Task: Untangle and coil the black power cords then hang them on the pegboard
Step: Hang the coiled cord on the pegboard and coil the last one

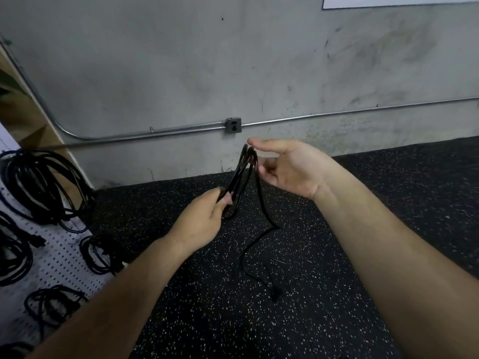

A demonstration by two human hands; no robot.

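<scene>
The cord (242, 177) is looped between the left hand (202, 218), pinching the bottom, and the right hand (287, 167), lightly pinching the top, its tail on the floor (181, 294) below; that light grip could let the loops spill.

A workshop or utility storage room, plain and industrial. The far wall (181, 60) is bare grey concrete, scuffed and stained. A metal electrical conduit (337, 114) runs along it, low down, into a surface-mounted grey outlet box (233, 125), then curves up at the far left. The floor (207, 307) is black rubber matting flecked with white. On the left stands a white pegboard (64, 257) hung with several coiled black cords (39, 185). Behind it is a brown board panel (23, 112). The edge of a white printed sheet (388, 2) shows high on the wall, far right.
</scene>
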